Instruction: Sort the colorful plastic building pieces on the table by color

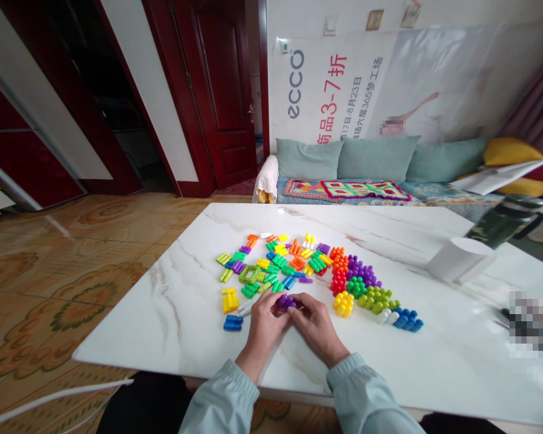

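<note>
hands meet at the near edge of the white marble table (434, 374), both working on one small purple block piece (285, 301). left hand (263, 322) curls its fingers around the left end of the purple piece, thumb and fingertips pinching it, while right hand (315, 325) pinches the other end, its fingers bent and pressed close together. the two hands touch each other over the piece, which sits just above the table top, on the near side of the scattered pile of loose coloured blocks (276, 262). on the left of the hands lie a yellow block (230, 300) and, nearer the table edge, a blue block (232, 323), both apart from the fingers. a white block (245, 307) lies just beside the left hand's knuckles. on the right of the hands sits a joined cluster of knobbly pieces: a yellow clump (343, 304) closest to the right hand, then green (374, 296), red and orange (339, 269), purple (363, 270), and a blue and white row (402, 318) at the far right end. farther right on the table a white cup (460, 260) lies tipped, with a dark green bottle (507, 220) behind it. pale green sleeves (226, 398) cover both wrists.
</note>
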